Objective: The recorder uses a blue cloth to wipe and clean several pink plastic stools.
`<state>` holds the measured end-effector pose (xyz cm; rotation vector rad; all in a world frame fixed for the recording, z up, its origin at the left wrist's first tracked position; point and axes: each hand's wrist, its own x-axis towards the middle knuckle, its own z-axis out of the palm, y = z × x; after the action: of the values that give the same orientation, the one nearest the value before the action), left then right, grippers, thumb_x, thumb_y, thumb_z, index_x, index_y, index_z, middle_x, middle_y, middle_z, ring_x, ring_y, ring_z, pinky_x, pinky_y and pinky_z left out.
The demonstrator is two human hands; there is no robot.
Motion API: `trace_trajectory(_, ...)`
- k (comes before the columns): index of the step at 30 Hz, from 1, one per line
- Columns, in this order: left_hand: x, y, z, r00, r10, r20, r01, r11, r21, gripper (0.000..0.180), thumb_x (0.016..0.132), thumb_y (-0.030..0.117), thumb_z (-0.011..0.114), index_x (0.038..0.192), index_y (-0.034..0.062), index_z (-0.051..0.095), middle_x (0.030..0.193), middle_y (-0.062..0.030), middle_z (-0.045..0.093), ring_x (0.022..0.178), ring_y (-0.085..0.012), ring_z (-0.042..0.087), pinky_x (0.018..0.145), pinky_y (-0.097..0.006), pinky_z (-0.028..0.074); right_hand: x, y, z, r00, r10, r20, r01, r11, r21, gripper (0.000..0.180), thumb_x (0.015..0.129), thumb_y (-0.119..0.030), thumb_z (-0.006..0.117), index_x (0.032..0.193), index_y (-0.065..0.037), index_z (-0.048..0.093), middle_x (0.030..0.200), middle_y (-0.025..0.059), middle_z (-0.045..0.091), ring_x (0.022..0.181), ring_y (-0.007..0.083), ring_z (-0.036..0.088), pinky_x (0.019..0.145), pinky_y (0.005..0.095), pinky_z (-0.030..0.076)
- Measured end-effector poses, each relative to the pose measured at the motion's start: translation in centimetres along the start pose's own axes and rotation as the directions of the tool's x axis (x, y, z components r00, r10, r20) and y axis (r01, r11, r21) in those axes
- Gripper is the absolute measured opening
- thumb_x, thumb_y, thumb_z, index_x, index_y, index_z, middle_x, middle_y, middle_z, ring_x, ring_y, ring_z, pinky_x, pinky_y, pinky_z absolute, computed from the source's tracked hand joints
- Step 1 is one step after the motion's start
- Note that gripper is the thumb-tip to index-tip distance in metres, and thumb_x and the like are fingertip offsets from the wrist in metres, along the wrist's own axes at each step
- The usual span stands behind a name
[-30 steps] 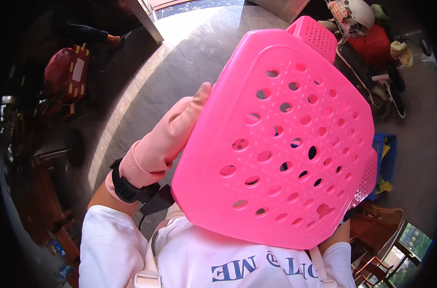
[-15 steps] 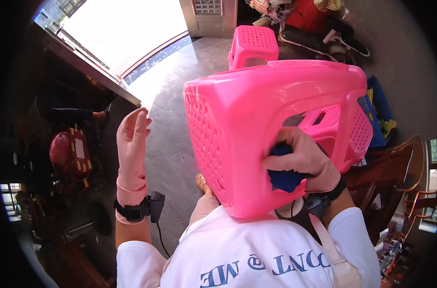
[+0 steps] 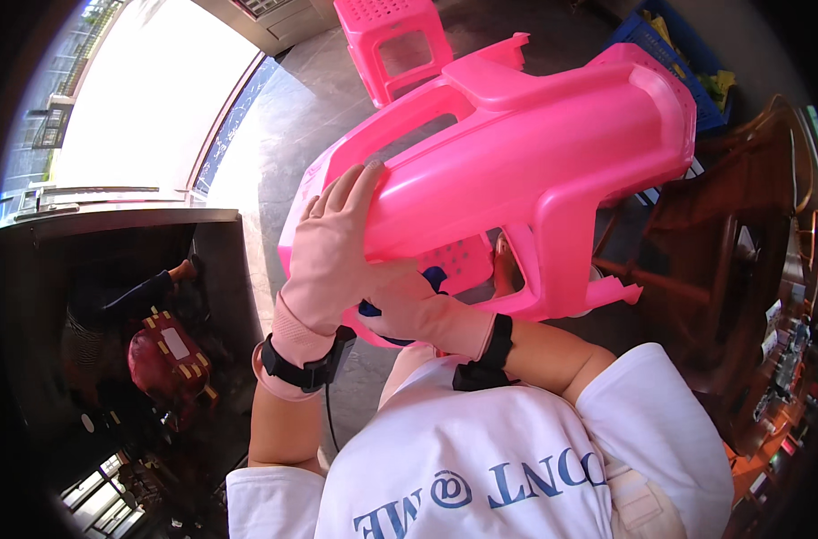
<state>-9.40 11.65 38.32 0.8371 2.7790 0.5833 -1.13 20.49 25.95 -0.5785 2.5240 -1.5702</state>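
A large pink plastic stool [image 3: 508,144] lies tilted on its side before me, its legs pointing to the right. My left hand [image 3: 326,247], in a pale pink glove, rests on the stool's left part with its fingers stretched out along the plastic. Close beside it, my right hand [image 3: 418,310], gloved alike, reaches across to the left and is closed on a dark blue cloth [image 3: 435,277] at the stool's near left end. Parts of the right fingers and the cloth are hidden behind the left hand and wrist.
Beyond stands another pink stool [image 3: 395,18] on the grey tiled floor. At the far right is a blue crate [image 3: 705,94] with yellow things in it. A brown wooden chair [image 3: 723,193] stands to the right. A red rounded object [image 3: 157,364] lies left, below the bright doorway.
The stool has turned, its top swinging away from facing left. My left hand has moved right onto it. My right hand, with the cloth, has come left from the stool's leg opening.
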Motion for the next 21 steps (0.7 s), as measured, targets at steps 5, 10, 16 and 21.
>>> trace_trajectory(5, 0.2, -3.8, -0.1, 0.997, -0.058, 0.058, 0.059, 0.998, -0.011, 0.102, 0.058, 0.024, 0.09, 0.147, 0.0058, 0.044, 0.142, -0.0216, 0.053, 0.128, -0.0425, 0.053, 0.108, -0.047, 0.046, -2.1, 0.5, -1.8, 0.979, 0.168, 0.115, -0.169, 0.986, -0.005, 0.033, 0.085, -0.036, 0.072, 0.108, -0.013, 0.071, 0.089, 0.0144, 0.069, 0.085, 0.0339, 0.068, 0.075, 0.0432, 0.054)
trace_trajectory(10, 0.5, -5.4, -0.7, 0.998, -0.051, 0.039, 0.055, 0.992, -0.113, 0.103, 0.058, 0.018, 0.089, 0.148, -0.0003, 0.041, 0.141, -0.0234, 0.052, 0.124, -0.0402, 0.059, 0.103, -0.045, 0.051, -6.5, -2.8, -13.4, 0.93, 0.273, 0.245, -0.352, 0.853, 0.386, 0.033, 0.088, -0.028, 0.076, 0.113, -0.009, 0.071, 0.094, 0.0107, 0.071, 0.088, 0.0193, 0.07, 0.084, 0.0329, 0.055)
trace_trajectory(16, 1.4, -4.8, -0.6, 0.99, -0.074, 0.116, 0.085, 0.992, -0.093, 0.109, 0.06, 0.014, 0.087, 0.152, 0.0004, 0.032, 0.144, -0.0252, 0.05, 0.131, -0.0401, 0.052, 0.108, -0.045, 0.046, -13.4, -4.5, -26.0, 0.87, 0.481, -0.11, -0.142, 0.458, 0.878, 0.035, 0.089, -0.022, 0.077, 0.109, 0.004, 0.068, 0.089, 0.0113, 0.072, 0.082, 0.0147, 0.068, 0.081, 0.0284, 0.056)
trace_trajectory(21, -0.2, -6.6, -0.4, 0.988, -0.095, 0.124, 0.098, 0.995, -0.014, 0.111, 0.056, 0.015, 0.088, 0.151, 0.0004, 0.032, 0.146, -0.0226, 0.046, 0.129, -0.041, 0.053, 0.105, -0.045, 0.049, -15.2, -1.0, -35.3, 0.714, 0.457, -0.53, 0.018, 0.745, 0.667, 0.042, 0.1, -0.035, 0.06, 0.117, 0.003, 0.06, 0.088, 0.0041, 0.065, 0.076, 0.0119, 0.061, 0.074, 0.0245, 0.051)
